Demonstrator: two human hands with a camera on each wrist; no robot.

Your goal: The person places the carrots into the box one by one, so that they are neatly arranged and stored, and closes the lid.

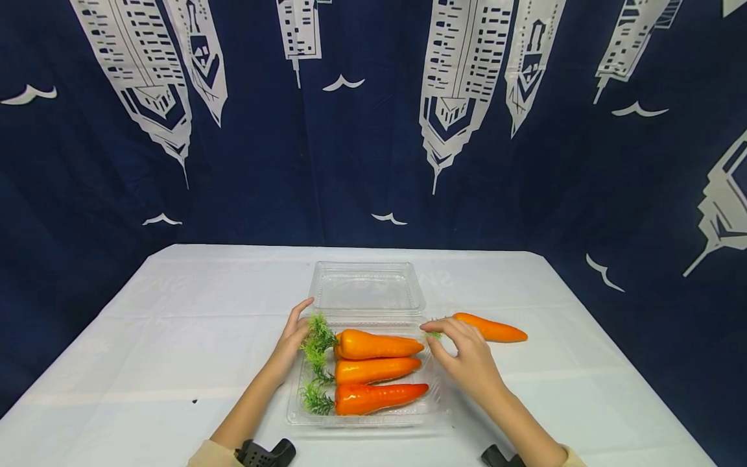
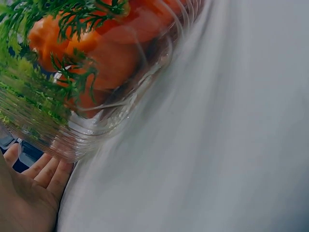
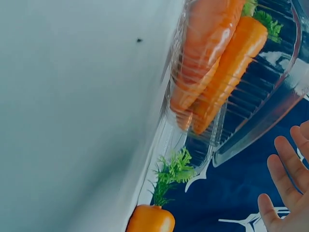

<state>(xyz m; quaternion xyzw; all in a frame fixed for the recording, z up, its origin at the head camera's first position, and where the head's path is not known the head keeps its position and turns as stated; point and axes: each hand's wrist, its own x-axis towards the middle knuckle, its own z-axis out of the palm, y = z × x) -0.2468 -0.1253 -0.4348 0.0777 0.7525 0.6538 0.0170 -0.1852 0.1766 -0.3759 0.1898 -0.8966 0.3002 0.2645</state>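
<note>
A clear plastic hinged container (image 1: 364,420) lies with its lid (image 1: 367,285) laid back. Inside are several carrots, among them an orange one (image 1: 378,371) and a redder one (image 1: 379,397), their leafy tops (image 1: 318,344) toward the left. My left hand (image 1: 290,340) is at the container's left side; in the left wrist view its fingers (image 2: 47,171) reach the ribbed plastic wall. My right hand (image 1: 467,353) hovers by the right edge, fingers spread and holding nothing. Partly behind it lies a loose carrot (image 1: 493,328), its green top (image 3: 174,169) beside the container.
A white cloth covers the table (image 1: 192,350), with a small dark speck (image 1: 194,401) on the left. Behind it hangs a navy curtain (image 1: 350,149) printed with white buildings and birds. Dark straps (image 1: 265,453) sit on both wrists.
</note>
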